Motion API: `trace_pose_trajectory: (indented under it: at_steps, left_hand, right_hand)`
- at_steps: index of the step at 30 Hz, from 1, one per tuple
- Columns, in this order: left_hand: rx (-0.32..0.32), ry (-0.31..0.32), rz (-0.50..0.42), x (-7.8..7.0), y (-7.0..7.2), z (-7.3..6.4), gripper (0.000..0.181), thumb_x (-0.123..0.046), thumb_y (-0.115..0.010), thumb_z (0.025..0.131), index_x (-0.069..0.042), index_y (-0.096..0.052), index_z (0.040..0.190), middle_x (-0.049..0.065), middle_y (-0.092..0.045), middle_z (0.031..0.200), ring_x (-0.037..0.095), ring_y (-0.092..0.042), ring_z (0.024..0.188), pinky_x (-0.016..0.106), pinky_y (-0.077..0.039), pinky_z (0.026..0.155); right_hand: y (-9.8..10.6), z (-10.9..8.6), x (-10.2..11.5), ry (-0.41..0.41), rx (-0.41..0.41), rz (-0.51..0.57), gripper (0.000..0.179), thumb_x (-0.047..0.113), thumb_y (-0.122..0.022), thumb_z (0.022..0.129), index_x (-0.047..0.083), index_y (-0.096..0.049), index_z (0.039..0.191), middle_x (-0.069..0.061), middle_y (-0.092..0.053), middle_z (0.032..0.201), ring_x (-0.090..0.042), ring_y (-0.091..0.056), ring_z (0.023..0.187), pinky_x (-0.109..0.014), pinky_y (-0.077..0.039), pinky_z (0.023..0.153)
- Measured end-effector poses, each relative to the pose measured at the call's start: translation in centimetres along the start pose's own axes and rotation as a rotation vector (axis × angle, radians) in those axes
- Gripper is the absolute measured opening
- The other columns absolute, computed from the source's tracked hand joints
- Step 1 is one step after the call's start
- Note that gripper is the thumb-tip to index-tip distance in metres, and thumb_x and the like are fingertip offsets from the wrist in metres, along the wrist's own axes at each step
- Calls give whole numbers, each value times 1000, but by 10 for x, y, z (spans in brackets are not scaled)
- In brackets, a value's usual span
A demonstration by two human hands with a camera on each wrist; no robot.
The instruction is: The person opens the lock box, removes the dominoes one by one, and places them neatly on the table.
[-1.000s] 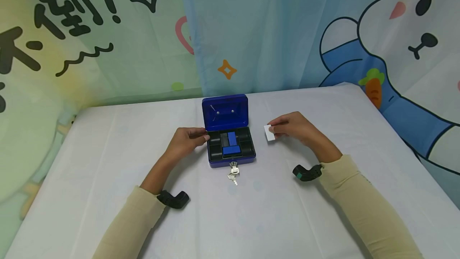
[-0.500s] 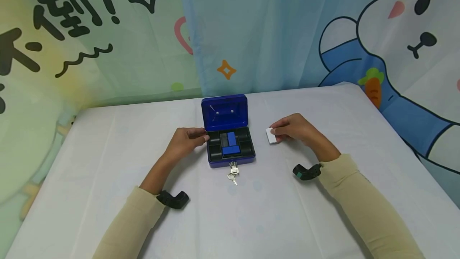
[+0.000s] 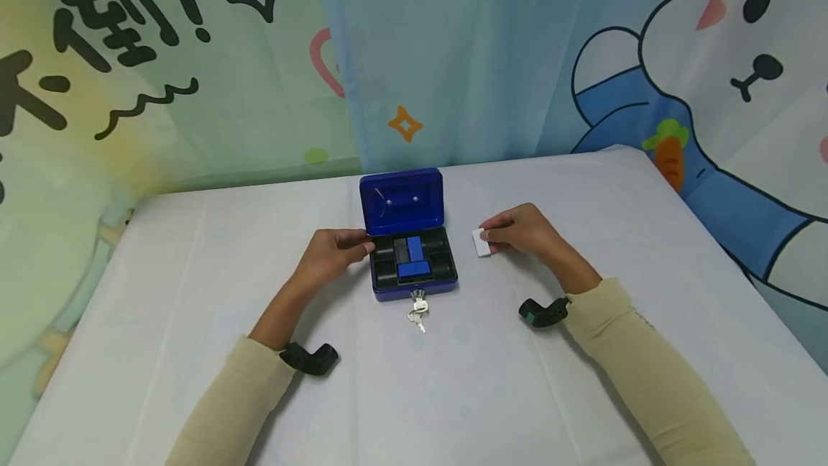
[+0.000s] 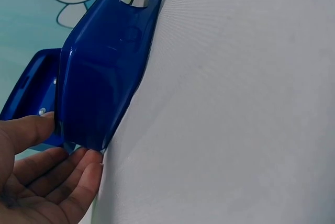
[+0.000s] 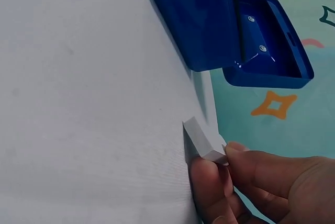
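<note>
A blue cash box stands with its lid raised, showing a black compartment tray. Two blue blocks lie in the tray's middle compartment. My left hand grips the box's rear left corner, thumb near the rim; in the left wrist view its fingers curl at the box's end. Right of the box, my right hand pinches a small white block between thumb and fingers, low over the cloth. Whether the block touches the cloth, I cannot tell.
Keys hang from the lock at the box's front. A white cloth covers the table. Behind it hangs a printed curtain. Each wrist carries a black camera mount.
My right hand shifts slightly and tilts the white block a little, staying right of the box. The left hand keeps its place at the box's corner. The head view drifts slightly.
</note>
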State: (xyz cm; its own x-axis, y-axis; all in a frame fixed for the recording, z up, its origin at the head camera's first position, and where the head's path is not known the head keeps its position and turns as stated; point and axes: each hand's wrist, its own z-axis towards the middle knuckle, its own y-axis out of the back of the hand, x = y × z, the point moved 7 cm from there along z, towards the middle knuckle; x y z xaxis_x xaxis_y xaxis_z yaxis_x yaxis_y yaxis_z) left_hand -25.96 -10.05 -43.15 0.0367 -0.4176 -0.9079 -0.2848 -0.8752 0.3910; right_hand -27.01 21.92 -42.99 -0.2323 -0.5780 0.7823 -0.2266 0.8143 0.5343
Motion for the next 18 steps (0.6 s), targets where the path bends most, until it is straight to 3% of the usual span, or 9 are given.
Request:
trace_pose_trajectory:
  at_steps: [18]
  left_hand:
    - [-8,10,-3,-1,0,0,39,-26,-70,90,-3,-67,123,9,-68,117,23,-60,113,42,-49,90]
  right_hand:
    - [-4,-5,4,53,-36,-103,25,14,-69,91,-4,-71,108,-9,-71,85,-17,-65,73,-31,-50,72]
